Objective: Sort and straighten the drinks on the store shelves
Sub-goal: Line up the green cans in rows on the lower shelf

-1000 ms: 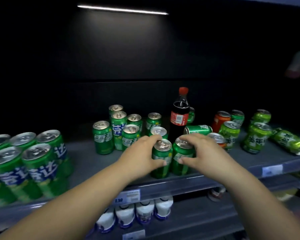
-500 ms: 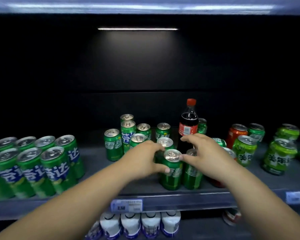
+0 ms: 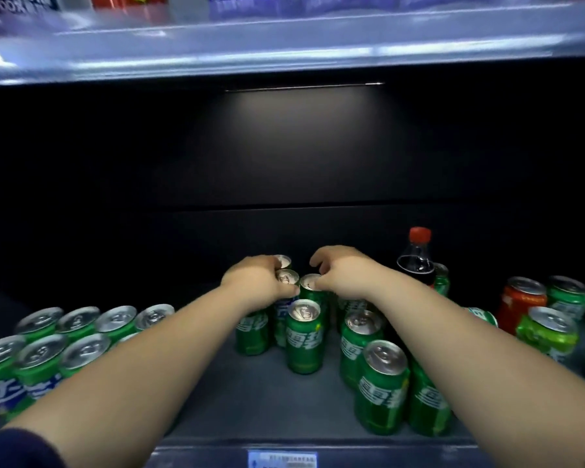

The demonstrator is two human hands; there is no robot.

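Note:
Green soda cans stand in a loose cluster mid-shelf. My left hand [image 3: 255,282] reaches deep into the shelf and curls round the top of a tall green-and-blue can [image 3: 287,278] at the back of the cluster. My right hand [image 3: 343,273] is beside it, thumb on the rim of a green can [image 3: 309,282], fingers curled over behind it. Nearer the front stand a single green can [image 3: 304,336] and a pair of green cans [image 3: 382,386] under my right forearm. A cola bottle [image 3: 416,265] with a red cap stands upright right of my right hand.
Rows of green-and-blue cans [image 3: 41,359] fill the shelf's left end. An orange can [image 3: 520,298] and lighter green cans [image 3: 547,332] stand at the right. The grey shelf floor [image 3: 267,400] carries a price tag [image 3: 282,459] on its front edge. Another shelf [image 3: 284,45] hangs close overhead.
Both hands left the two front cans and reached back to the cans at the rear of the cluster. The view moved closer and tilted upward.

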